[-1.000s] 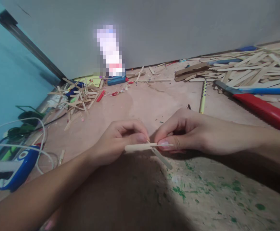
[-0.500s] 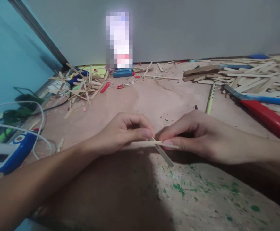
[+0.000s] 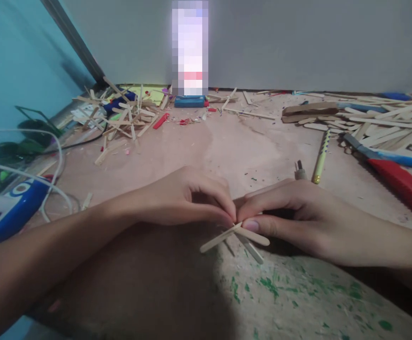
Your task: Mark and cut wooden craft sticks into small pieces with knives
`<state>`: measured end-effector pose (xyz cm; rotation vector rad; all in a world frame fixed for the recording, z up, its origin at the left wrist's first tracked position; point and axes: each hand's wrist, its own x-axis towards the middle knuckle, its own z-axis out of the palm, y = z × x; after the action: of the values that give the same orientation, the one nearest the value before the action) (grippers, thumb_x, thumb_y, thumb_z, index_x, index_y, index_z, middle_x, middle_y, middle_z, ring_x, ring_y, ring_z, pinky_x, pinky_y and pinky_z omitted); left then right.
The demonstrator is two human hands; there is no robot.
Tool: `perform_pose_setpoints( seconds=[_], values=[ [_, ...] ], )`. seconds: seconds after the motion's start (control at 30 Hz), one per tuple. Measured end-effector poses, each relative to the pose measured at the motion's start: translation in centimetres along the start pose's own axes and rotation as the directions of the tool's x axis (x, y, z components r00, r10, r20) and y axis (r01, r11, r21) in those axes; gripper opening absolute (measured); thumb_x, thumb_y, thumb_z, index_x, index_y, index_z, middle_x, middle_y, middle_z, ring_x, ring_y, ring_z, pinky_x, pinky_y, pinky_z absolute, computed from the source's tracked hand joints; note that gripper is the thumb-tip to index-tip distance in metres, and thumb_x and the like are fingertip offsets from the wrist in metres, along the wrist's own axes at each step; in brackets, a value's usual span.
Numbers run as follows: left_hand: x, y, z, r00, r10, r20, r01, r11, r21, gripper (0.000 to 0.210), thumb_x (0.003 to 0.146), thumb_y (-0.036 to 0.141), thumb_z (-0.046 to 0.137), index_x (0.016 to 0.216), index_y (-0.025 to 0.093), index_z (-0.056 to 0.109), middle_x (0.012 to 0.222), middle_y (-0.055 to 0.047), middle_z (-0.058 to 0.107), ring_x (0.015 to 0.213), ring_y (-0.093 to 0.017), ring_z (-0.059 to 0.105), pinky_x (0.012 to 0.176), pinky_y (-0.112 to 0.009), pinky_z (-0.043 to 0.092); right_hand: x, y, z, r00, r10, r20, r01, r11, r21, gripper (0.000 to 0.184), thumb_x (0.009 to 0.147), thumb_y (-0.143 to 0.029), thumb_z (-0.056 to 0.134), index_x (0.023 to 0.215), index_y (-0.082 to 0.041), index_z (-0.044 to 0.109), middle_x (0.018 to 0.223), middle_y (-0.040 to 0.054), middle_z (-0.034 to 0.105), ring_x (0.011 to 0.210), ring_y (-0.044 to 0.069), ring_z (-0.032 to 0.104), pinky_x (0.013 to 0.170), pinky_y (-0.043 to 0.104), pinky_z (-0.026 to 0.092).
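Observation:
Several wooden craft sticks point(image 3: 220, 238) cross one another in a small fan just above the table, in front of my fingers. My left hand point(image 3: 191, 198) pinches them at the crossing point between thumb and fingertips. From the other side my right hand point(image 3: 287, 212) pinches the same sticks, its thumb on the stick pointing right point(image 3: 256, 237). The fingertips of both hands nearly meet, and they hide how the sticks join. Behind my right hand a small tool with a dark tip point(image 3: 299, 170) stands out, mostly covered.
Loose craft sticks point(image 3: 393, 123) lie piled at the back right, near a red-handled saw point(image 3: 397, 184) and a yellow dotted pencil point(image 3: 321, 158). Another stick heap point(image 3: 131, 118) sits at the back left. A blurred bright screen point(image 3: 190, 52) stands on a blue base. White cable point(image 3: 61, 165) loops at left.
Both hands have dropped slightly in view. The sticks have turned, so their ends now fan out toward me. The small dark-tipped tool shows more behind my right hand.

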<state>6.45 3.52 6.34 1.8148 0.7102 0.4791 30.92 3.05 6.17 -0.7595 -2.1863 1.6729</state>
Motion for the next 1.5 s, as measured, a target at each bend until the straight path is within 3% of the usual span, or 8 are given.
perform_pose_setpoints(
  seconds=[0.13, 0.4, 0.6, 0.9, 1.2, 1.27, 1.4, 1.5],
  values=[
    [0.1, -0.1, 0.1, 0.999, 0.006, 0.039, -0.008, 0.999, 0.05, 0.013, 0.093, 0.022, 0.076, 0.089, 0.026, 0.088, 0.093, -0.005, 0.082, 0.087, -0.021, 0.077, 0.083, -0.028, 0.06, -0.1, 0.0, 0.1, 0.998, 0.059, -0.018, -0.059, 0.998, -0.021, 0.034, 0.1, -0.048, 0.072, 0.086, -0.018, 0.081, 0.068, 0.0004, 0.063, 0.061, 0.012, 0.049, 0.053, 0.024, 0.038],
    [0.3, -0.2, 0.8, 0.995, -0.027, -0.093, 0.021, 0.997, -0.069, 0.014, 0.091, 0.025, 0.075, 0.081, 0.023, 0.084, 0.083, -0.004, 0.08, 0.076, -0.02, 0.073, 0.074, -0.028, 0.058, -0.4, -0.3, -0.2, 0.986, 0.164, -0.009, -0.161, 0.977, 0.142, 0.037, 0.093, -0.05, 0.081, 0.074, -0.018, 0.074, 0.058, -0.0034, 0.049, 0.052, 0.009, 0.037, 0.042, 0.023, 0.025],
    [0.5, 0.0, 0.8, 0.991, -0.077, -0.111, 0.061, 0.988, -0.142, 0.01, 0.088, 0.024, 0.078, 0.08, 0.021, 0.084, 0.078, -0.004, 0.077, 0.072, -0.018, 0.072, 0.066, -0.023, 0.055, -0.3, -0.2, -0.1, 0.983, 0.175, -0.063, -0.168, 0.98, 0.102, 0.036, 0.093, -0.053, 0.08, 0.082, -0.018, 0.077, 0.063, -0.0001, 0.059, 0.054, 0.011, 0.045, 0.046, 0.024, 0.033],
    [0.5, 0.1, 1.4, 0.982, -0.137, -0.13, 0.088, 0.94, -0.328, 0.009, 0.087, 0.022, 0.078, 0.078, 0.02, 0.077, 0.079, -0.002, 0.073, 0.071, -0.016, 0.068, 0.065, -0.023, 0.053, -0.5, 0.1, 0.5, 0.965, 0.032, -0.259, -0.013, 0.997, 0.074, 0.024, 0.086, -0.041, 0.09, 0.086, -0.017, 0.082, 0.073, 0.0017, 0.071, 0.062, 0.011, 0.054, 0.052, 0.022, 0.041],
    [0.3, -0.4, 1.6, 0.976, -0.149, -0.156, 0.078, 0.919, -0.387, 0.01, 0.091, 0.026, 0.074, 0.089, 0.02, 0.066, 0.069, 0.003, 0.061, 0.058, -0.01, 0.05, 0.053, -0.018, 0.039, 0.2, 0.2, 0.5, 0.957, 0.028, -0.288, -0.007, 0.997, 0.072, 0.018, 0.088, -0.037, 0.087, 0.09, -0.019, 0.081, 0.082, 0.0029, 0.075, 0.069, 0.014, 0.062, 0.058, 0.024, 0.047],
    [0.3, -0.5, 1.7, 0.969, -0.164, -0.186, 0.079, 0.916, -0.394, 0.014, 0.093, 0.029, 0.076, 0.092, 0.021, 0.065, 0.067, 0.004, 0.06, 0.056, -0.01, 0.048, 0.051, -0.018, 0.036, 0.4, 0.4, 0.7, 0.933, 0.036, -0.358, -0.003, 0.996, 0.091, 0.021, 0.086, -0.034, 0.089, 0.098, -0.021, 0.078, 0.081, 0.0012, 0.074, 0.071, 0.015, 0.064, 0.06, 0.025, 0.048],
    [0.6, -0.6, 1.7, 0.943, -0.203, -0.264, 0.082, 0.91, -0.406, 0.024, 0.093, 0.034, 0.08, 0.089, 0.019, 0.063, 0.068, 0.004, 0.06, 0.056, -0.008, 0.05, 0.05, -0.016, 0.036, 0.7, 0.9, 0.8, 0.82, 0.127, -0.558, -0.011, 0.978, 0.207, 0.043, 0.078, -0.036, 0.091, 0.11, -0.024, 0.065, 0.081, -0.0015, 0.073, 0.069, 0.017, 0.065, 0.055, 0.025, 0.049],
    [0.6, -0.6, 1.9, 0.918, -0.24, -0.314, 0.091, 0.902, -0.422, 0.03, 0.092, 0.04, 0.083, 0.09, 0.019, 0.061, 0.065, 0.005, 0.059, 0.052, -0.008, 0.049, 0.046, -0.016, 0.035, 0.8, 1.0, 0.9, 0.795, 0.201, -0.572, -0.015, 0.95, 0.312, 0.039, 0.077, -0.029, 0.087, 0.104, -0.025, 0.059, 0.077, -0.0039, 0.072, 0.06, 0.013, 0.06, 0.052, 0.023, 0.046]
  ],
)
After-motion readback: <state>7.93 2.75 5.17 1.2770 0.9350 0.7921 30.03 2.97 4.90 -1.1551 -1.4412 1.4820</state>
